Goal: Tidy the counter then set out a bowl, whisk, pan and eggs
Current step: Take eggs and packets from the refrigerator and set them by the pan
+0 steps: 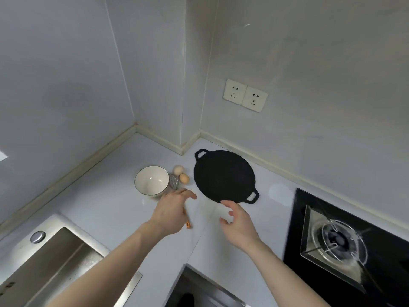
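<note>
A white bowl [151,181] stands upright on the pale counter [106,196] in the corner. Two brown eggs [181,174] lie just right of it. A metal whisk [174,182] with an orange handle end lies between bowl and eggs, its handle running under my left hand [171,212]. That hand hovers over the handle with fingers relaxed and holds nothing. A flat black pan [223,176] with two loop handles sits to the right. My right hand [238,222] is open just in front of the pan's near rim, apart from it.
A steel sink [51,262] with a round drain knob lies at the lower left. A black gas hob [345,240] with a burner fills the right side. Two wall sockets [245,95] sit above the pan. The counter's inner edge drops away at bottom centre.
</note>
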`<state>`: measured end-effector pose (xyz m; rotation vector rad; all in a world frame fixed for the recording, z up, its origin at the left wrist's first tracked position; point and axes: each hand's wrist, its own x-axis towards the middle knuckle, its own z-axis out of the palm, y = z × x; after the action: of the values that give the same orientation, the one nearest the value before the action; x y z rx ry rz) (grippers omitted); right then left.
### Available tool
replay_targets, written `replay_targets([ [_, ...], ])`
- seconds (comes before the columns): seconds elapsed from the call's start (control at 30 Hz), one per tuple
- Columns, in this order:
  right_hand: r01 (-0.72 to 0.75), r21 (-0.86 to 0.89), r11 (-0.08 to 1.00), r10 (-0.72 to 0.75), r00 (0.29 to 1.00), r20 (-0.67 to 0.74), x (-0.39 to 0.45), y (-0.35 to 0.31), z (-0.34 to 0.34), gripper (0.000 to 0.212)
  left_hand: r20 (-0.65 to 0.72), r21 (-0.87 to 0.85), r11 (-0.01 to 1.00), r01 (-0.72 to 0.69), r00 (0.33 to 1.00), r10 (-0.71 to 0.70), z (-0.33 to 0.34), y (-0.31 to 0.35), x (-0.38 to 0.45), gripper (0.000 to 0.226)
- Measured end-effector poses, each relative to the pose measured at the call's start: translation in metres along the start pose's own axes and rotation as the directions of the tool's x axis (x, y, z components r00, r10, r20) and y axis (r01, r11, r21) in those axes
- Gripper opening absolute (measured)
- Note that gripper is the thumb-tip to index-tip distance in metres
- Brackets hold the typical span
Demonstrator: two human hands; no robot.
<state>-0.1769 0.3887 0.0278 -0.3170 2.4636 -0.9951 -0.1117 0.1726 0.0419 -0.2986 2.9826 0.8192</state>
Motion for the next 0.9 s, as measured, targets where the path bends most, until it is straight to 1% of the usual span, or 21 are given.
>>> replay_targets([
  [0.2, 0.0, -0.006, 1.0, -0.001, 0.996, -0.095, -0.059, 0.015, -0.036, 0.052, 0.102, 0.021, 0.996, -0.09, 0.991, 0.087, -0.005, 0.047, -0.02, 0.059],
  [0.33, -0.012, 0.025, 1.0, 0.015, 0.989, -0.15, -0.112, 0.032, -0.066, 0.049, 0.081, -0.001, 0.974, -0.225, 0.971, 0.225, -0.004, 0.091, -0.033, 0.054],
  [0.5, -0.028, 0.062, 0.998, 0.043, 0.963, -0.265, -0.195, 0.058, -0.099, 0.051, 0.074, -0.026, 0.924, -0.382, 0.921, 0.383, 0.007, 0.158, -0.066, 0.053],
  [0.6, -0.039, 0.137, 0.99, 0.086, 0.929, -0.361, -0.261, 0.074, -0.117, 0.052, 0.085, -0.054, 0.876, -0.478, 0.872, 0.481, 0.018, 0.204, -0.099, 0.05],
  [0.7, -0.073, 0.171, 0.983, 0.146, 0.873, -0.465, -0.332, 0.097, -0.126, 0.054, 0.105, -0.081, 0.818, -0.57, 0.811, 0.575, 0.031, 0.248, -0.135, 0.049],
  [0.83, -0.115, 0.206, 0.972, 0.211, 0.815, -0.539, -0.41, 0.12, -0.132, 0.052, 0.127, -0.141, 0.741, -0.657, 0.73, 0.672, 0.051, 0.291, -0.177, 0.048],
  [0.87, -0.132, 0.223, 0.966, 0.239, 0.789, -0.566, -0.439, 0.128, -0.135, 0.052, 0.143, -0.16, 0.71, -0.686, 0.695, 0.704, 0.061, 0.309, -0.192, 0.048],
  [0.9, -0.141, 0.225, 0.964, 0.249, 0.774, -0.582, -0.452, 0.132, -0.137, 0.052, 0.153, -0.168, 0.691, -0.703, 0.674, 0.723, 0.066, 0.316, -0.198, 0.048],
])
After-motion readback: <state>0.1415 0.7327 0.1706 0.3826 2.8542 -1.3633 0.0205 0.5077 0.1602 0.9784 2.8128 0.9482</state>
